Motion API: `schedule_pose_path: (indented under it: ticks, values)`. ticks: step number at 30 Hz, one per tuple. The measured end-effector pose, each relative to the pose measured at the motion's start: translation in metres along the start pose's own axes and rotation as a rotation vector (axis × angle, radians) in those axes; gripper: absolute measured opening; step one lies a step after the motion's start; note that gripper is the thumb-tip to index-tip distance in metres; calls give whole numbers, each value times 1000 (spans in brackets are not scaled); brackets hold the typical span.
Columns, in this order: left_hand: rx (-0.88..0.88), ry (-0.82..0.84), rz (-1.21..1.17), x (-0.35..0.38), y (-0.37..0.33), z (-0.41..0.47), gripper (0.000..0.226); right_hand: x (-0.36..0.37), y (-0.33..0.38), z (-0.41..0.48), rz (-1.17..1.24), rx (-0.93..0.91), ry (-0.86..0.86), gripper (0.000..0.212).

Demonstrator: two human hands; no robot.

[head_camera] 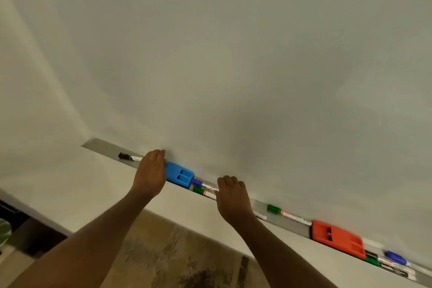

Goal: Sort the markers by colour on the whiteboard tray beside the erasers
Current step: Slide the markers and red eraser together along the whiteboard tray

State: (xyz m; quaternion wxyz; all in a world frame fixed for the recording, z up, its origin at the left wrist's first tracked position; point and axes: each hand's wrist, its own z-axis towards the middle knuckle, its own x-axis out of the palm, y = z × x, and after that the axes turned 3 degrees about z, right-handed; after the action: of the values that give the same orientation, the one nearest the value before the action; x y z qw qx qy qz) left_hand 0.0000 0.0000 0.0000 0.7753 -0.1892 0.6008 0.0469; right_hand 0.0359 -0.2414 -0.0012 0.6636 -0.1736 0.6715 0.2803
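Note:
A grey tray runs along the foot of the whiteboard. My left hand rests on the tray over a black-capped marker, touching the left end of the blue eraser. My right hand covers the white barrels of a blue-capped marker and a green-capped marker lying just right of that eraser. Whether either hand grips a marker is hidden. Further right lies another green-capped marker, then an orange eraser. Past it lie a blue, a green and a black marker.
The white board fills most of the view, with a wall corner at left. Below the tray are a pale wall band, a patterned rug and dark furniture with a plant leaf at the far left.

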Motion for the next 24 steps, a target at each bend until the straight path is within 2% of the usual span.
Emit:
schedule_pose_path:
  ticks: [4, 10, 17, 24]
  values:
    - [35, 77, 86, 12, 19, 6, 27, 8, 3, 13, -28, 11, 102, 28]
    - [83, 150, 114, 26, 24, 11, 22, 26, -17, 19, -55, 144, 197, 33]
    - [78, 218, 124, 40, 31, 18, 21, 44, -39, 18, -61, 271, 266, 25]
    - [84, 206, 108, 49, 31, 18, 16, 53, -44, 22, -100, 288, 312, 22]
